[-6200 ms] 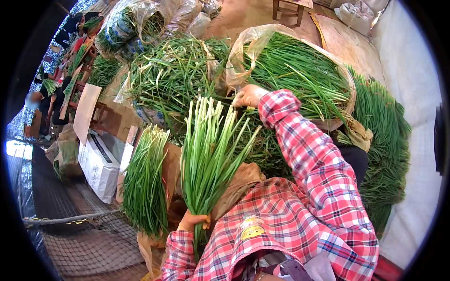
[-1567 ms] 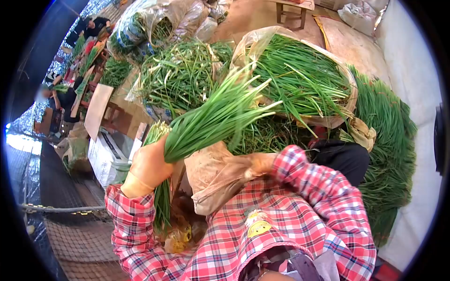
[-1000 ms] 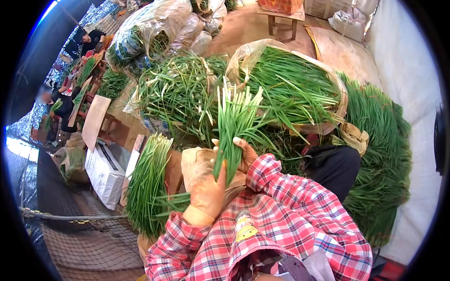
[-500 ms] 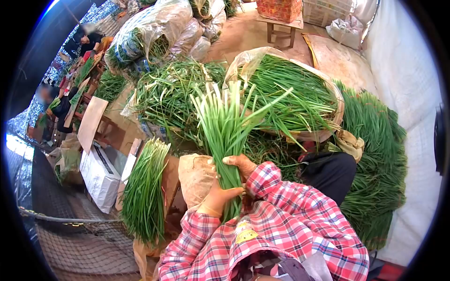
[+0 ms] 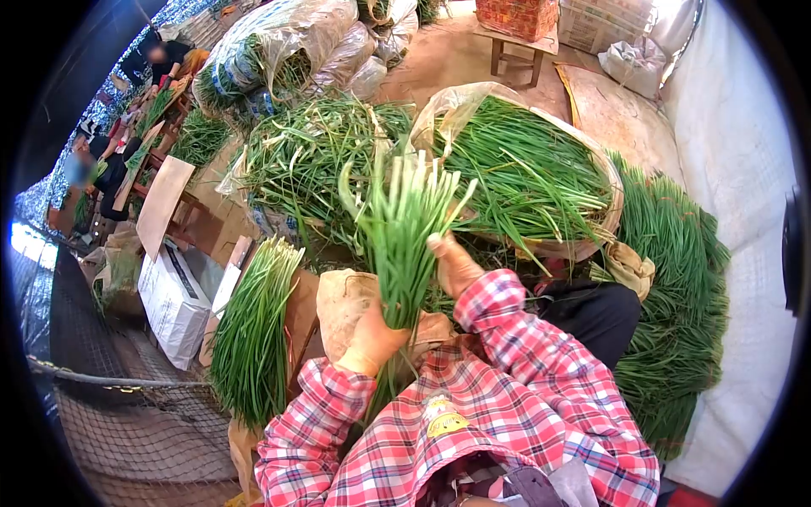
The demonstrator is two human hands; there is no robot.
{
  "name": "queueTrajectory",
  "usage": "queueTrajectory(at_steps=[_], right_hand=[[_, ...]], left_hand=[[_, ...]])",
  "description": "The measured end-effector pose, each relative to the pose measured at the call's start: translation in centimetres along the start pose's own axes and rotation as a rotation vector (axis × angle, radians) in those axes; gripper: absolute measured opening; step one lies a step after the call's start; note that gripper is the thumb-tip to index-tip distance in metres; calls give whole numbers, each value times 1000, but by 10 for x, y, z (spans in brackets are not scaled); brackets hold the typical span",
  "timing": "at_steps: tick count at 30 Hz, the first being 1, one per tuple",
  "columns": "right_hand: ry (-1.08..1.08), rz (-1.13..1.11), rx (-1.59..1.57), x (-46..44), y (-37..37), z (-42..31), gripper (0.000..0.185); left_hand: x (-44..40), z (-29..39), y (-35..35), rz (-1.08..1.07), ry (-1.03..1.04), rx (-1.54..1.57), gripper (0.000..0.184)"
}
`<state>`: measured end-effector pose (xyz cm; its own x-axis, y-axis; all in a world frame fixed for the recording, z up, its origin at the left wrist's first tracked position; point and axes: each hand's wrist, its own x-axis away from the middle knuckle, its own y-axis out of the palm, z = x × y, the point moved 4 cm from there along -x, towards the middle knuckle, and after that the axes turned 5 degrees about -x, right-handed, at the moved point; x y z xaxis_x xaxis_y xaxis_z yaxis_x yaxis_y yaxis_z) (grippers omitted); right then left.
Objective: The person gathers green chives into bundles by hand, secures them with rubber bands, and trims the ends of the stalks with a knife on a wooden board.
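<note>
The left hand (image 5: 372, 336) has its grip closed around the lower part of a bunch of green stalks (image 5: 401, 253), thumb pressed across the front. The right hand (image 5: 458, 265) is higher up, against the right side of the same bunch, thumb lying beside the leaves; its fingers are partly hidden behind them, so whether that grip is closed cannot be told.

Half a second ago the two hands sat close together low on the bunch, thumbs almost meeting. Now the right hand has moved up toward the pale ends and the hands stand apart, while the left hand remains low. The bunch stays roughly upright, where slightly earlier it leaned far over to the right.

The bunch is held in front of the person's plaid shirt (image 5: 498, 406), before a tan cloth (image 5: 342, 308). Its long, narrow leaves are bright green, whitish at the top and slightly blurred there. The ends fan out unevenly, with one blade curling away on the left; below the left hand the leaves taper downward. A second bunch (image 5: 253, 338) lies to the left, well apart from it.
</note>
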<state>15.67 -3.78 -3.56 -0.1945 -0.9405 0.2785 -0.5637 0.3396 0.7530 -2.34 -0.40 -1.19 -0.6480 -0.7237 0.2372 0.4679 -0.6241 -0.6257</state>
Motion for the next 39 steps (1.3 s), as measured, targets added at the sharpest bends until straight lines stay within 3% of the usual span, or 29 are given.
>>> queueTrajectory(at_steps=[1, 2, 3, 6, 8, 10, 11, 13, 15, 18, 20, 24, 27, 28, 30, 32, 33, 35, 36, 38, 39], right_hand=[[-127, -67, -16, -4, 15, 9, 94], [-116, -56, -15, -1, 20, 15, 93], [-74, -118, -22, -5, 19, 22, 94], [95, -210, -34, -5, 16, 35, 92], [-74, -198, -12, 1, 22, 27, 83], [-101, -191, 28, 3, 26, 20, 73], [-64, -193, -57, 7, 28, 17, 67], [-20, -161, -189, 9, 29, 18, 52], [-26, -116, -234, 6, 27, 30, 47], [-42, 164, -380, 4, 29, 58, 30], [13, 244, -207, 4, 28, 61, 30], [96, 240, -234, 9, 19, 56, 33], [86, 0, -434, 4, 24, 24, 44], [26, 142, -435, 3, 21, 9, 47], [-47, 432, -268, 5, 20, -26, 42], [-126, 338, -395, -21, -13, -36, 32], [-171, 158, -502, -26, -17, -45, 29], [-346, 359, -255, -23, -46, -62, 47], [-501, 366, 85, -16, -44, -74, 59], [-654, 242, 444, -4, -27, -82, 54], [-512, 135, 483, 6, -7, -82, 44]], left_hand=[[2, 9, 0, 17, -32, -114, 62], [4, 16, 1, 34, -66, -229, 68], [6, 17, 2, 6, -121, -263, 78], [14, 18, 4, -3, -230, -271, 85], [19, 17, -4, -41, -150, -201, 92], [19, 25, -13, -83, 186, 196, 99], [15, 22, -18, -201, 160, 448, 102], [12, 17, -27, -320, 28, 781, 91], [12, 17, -24, -388, -16, 918, 86], [20, 2, 19, -376, -209, 894, 53], [24, 12, 36, -354, -251, 933, 47], [23, 10, 38, -261, -259, 1015, 42], [23, 17, 6, -328, -389, 787, 45], [28, 23, -8, -327, -387, 788, 45], [31, 19, -36, -297, -226, 363, 54], [34, -6, -53, -273, -27, 141, 63], [42, -20, -63, -265, -52, 86, 66], [57, -25, -87, -194, -65, -74, 63], [63, -37, -92, -152, -39, -133, 62], [73, -37, -97, -103, -113, -278, 58], [77, -38, -101, -53, -166, -429, 55]])
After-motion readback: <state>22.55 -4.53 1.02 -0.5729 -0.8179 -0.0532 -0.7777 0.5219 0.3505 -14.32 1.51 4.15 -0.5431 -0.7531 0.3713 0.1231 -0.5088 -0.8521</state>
